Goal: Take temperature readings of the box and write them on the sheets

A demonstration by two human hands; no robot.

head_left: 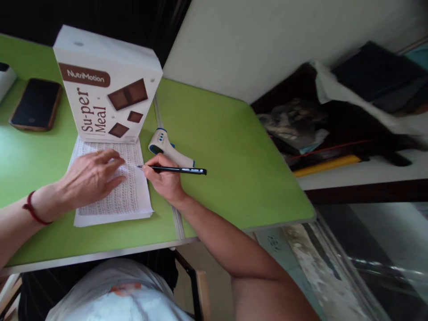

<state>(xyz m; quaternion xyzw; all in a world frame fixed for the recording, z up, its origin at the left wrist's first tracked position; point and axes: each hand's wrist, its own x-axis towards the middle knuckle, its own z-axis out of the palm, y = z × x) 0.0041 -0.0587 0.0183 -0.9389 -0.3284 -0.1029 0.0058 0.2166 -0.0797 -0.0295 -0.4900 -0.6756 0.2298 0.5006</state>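
Note:
A stack of white paper [133, 196] covered in dense rows of small writing lies on the green table. My left hand [93, 176] rests palm down on the sheets, its fingers stretched out. In my right hand [163, 180] is a slim black pen [187, 170], pinched between thumb and fingers. Its tip meets the paper near the right edge, and its rear end points right. Upright behind the stack stands a white box [123, 49] printed with chocolate pieces. Just beyond my right hand lies a white and blue infrared thermometer [172, 151].
A dark smartphone [36, 104] lies at the left of the green table [240, 178]. A metal seam [179, 225] crosses the tabletop. To the right, a shelf [334, 178] holds crumpled bags, dark items and a yellow strip. A chair [197, 285] stands below the front edge.

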